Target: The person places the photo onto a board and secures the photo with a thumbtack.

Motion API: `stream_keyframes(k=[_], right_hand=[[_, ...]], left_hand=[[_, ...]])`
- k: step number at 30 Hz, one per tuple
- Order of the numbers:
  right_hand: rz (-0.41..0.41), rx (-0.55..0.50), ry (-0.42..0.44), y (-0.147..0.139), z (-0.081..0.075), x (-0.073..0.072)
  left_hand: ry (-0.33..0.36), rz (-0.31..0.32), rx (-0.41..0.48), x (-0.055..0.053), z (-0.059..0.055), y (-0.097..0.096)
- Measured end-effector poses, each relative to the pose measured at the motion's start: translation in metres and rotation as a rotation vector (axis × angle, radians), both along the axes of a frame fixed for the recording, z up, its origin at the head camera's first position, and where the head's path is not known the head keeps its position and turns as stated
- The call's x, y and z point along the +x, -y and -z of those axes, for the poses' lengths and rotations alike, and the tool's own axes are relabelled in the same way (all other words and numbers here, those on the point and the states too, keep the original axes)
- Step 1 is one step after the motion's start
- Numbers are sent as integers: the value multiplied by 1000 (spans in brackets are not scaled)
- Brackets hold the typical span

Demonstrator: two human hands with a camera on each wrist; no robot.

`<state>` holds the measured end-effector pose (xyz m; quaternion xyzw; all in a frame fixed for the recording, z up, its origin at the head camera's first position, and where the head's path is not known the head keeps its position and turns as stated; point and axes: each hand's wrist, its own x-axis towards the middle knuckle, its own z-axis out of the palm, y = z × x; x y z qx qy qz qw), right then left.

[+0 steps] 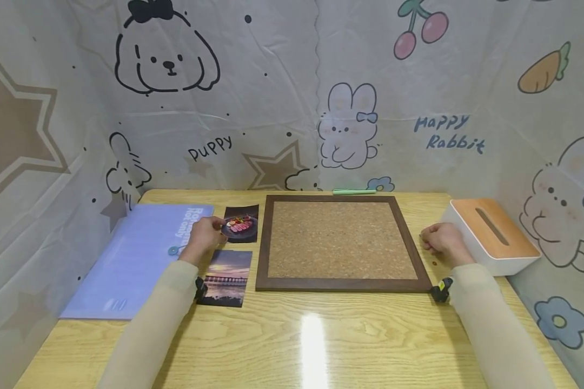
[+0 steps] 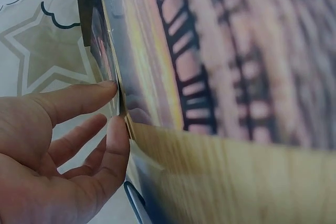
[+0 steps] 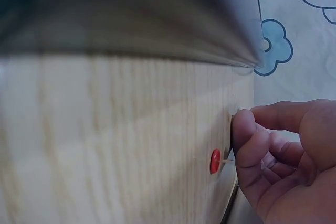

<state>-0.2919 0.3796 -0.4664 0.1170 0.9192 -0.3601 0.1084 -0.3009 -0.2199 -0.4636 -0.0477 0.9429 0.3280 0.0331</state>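
Thumb and fingers of my left hand pinch the left edge of a photo of a plated meat dish. In the left wrist view that photo is seen nearly edge-on. Just nearer lies a photo of a bridge at sunset. Between the two photos and my right hand is a cork board in a dark wooden frame. My right fingertips are drawn together low at the table, beside a red thumbtack lying point up. Whether they hold something small, I cannot tell.
A lilac folder lies at the left, partly under my left forearm. Behind my right hand stands a white tissue box with a wooden lid. A green pen lies behind the board, near the printed curtain.
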Motion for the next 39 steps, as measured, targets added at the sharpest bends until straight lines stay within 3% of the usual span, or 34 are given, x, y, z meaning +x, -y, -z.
stream_keyframes(k=[15,23,30,36,39], right_hand=[[-38,96,-19,0,2,-2],[-40,109,-13,2,2,-2],[-59,106,-5,2,2,-3],[-37,37,17,2,0,-2],[-77,66,-19,2,-3,-1]], left_hand=[[34,-3,38,0,-1,-1],[59,19,58,-2,-3,2],[41,35,57,-2,-5,4],[52,17,127,1,-8,6],[60,3,173,2,-10,6]])
